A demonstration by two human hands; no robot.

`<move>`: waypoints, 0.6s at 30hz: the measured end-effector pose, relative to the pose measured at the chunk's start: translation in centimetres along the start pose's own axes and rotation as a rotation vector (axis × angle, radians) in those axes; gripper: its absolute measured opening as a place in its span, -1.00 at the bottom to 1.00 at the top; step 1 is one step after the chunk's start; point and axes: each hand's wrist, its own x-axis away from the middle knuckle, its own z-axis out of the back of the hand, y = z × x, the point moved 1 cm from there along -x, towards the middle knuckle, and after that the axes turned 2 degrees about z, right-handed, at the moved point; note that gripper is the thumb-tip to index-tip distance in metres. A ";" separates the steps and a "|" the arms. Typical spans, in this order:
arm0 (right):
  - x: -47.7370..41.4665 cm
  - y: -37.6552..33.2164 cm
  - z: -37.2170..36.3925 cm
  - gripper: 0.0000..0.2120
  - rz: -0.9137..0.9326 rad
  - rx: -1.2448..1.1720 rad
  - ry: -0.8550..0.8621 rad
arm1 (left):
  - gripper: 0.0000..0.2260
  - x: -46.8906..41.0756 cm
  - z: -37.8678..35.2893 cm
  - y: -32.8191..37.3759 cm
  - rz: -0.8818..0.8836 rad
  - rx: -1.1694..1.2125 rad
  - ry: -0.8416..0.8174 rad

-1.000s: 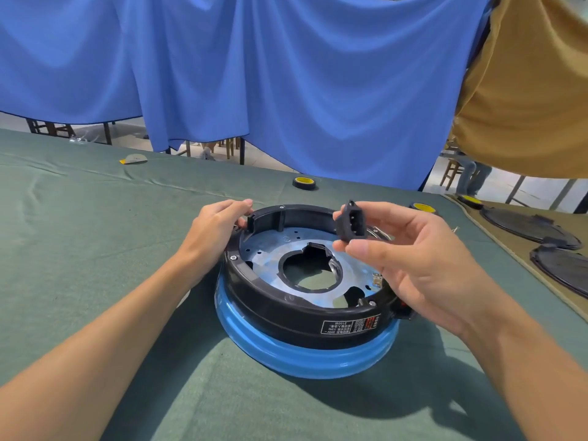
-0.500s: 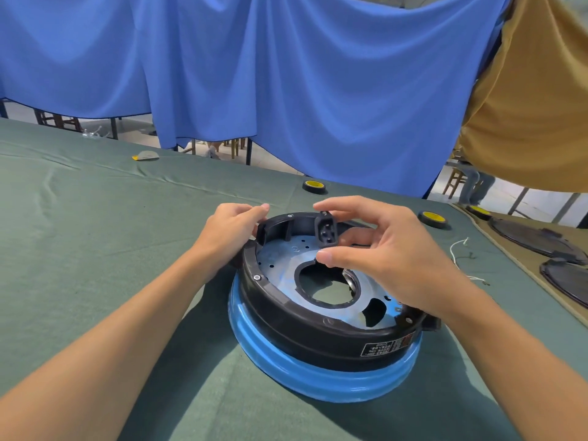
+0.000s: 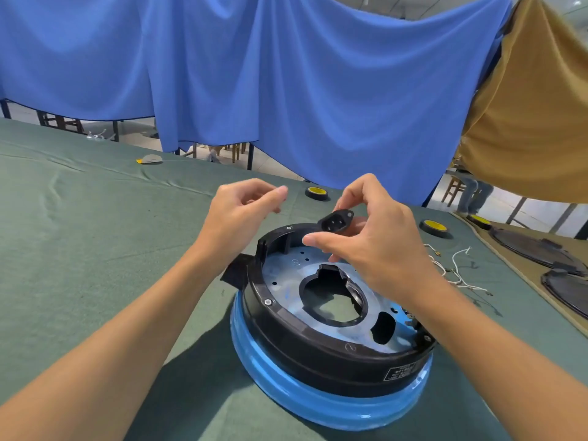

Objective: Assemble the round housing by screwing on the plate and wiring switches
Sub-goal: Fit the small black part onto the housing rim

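The round housing [image 3: 318,354] has a black ring over a blue base and lies on the green table. A silvery metal plate [image 3: 286,281] with a large centre hole sits inside it. My right hand [image 3: 372,246] pinches a small black power socket [image 3: 336,220] above the housing's far rim. My left hand [image 3: 241,211] hovers just left of the socket, off the housing, its fingers loosely curled and holding nothing.
Loose white wires [image 3: 458,272] lie right of the housing. Yellow-topped black tape rolls [image 3: 316,193] [image 3: 434,227] sit behind it. Dark round covers [image 3: 537,249] rest on a tan mat at the right. Blue and tan cloths hang behind the table.
My left hand has let go of the housing's rim and risen beside the socket. My right hand has carried the socket from over the plate back to the far rim.
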 end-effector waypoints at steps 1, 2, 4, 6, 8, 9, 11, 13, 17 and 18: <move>-0.1 0.0 -0.1 -0.50 0.007 0.014 0.018 | -0.84 0.2 0.0 0.9 -0.038 0.082 -0.073; -0.1 0.0 -0.2 -0.50 0.016 0.036 0.045 | -0.83 0.5 -0.2 1.7 -0.061 0.127 -0.150; -0.1 -0.1 -0.5 -0.49 0.028 0.107 0.112 | -0.83 1.1 -0.7 2.7 -0.069 0.128 -0.261; -0.1 0.0 -0.7 -0.53 0.021 0.150 0.147 | -0.81 1.5 -1.3 2.9 -0.051 0.099 -0.293; -0.2 0.2 -1.1 -0.61 0.010 0.164 0.124 | -0.73 1.6 -1.6 2.7 -0.044 0.087 -0.278; -0.2 0.3 -1.3 -0.65 0.007 0.169 0.095 | -0.73 1.6 -1.6 2.6 -0.041 0.086 -0.257; 0.0 0.3 -1.5 -0.70 0.002 0.171 0.029 | -0.73 1.4 -1.6 2.3 -0.025 0.072 -0.222; 0.1 0.2 -1.4 -0.69 -0.012 0.119 -0.042 | -0.77 1.2 -1.4 1.9 0.013 0.041 -0.217; 0.0 0.1 -0.7 -0.78 -0.092 -0.039 -0.183 | -0.81 0.8 -0.7 1.1 0.100 0.075 -0.251; -0.1 0.1 -0.5 -0.78 -0.132 -0.149 -0.192 | -0.82 0.7 -0.5 1.0 0.106 0.084 -0.267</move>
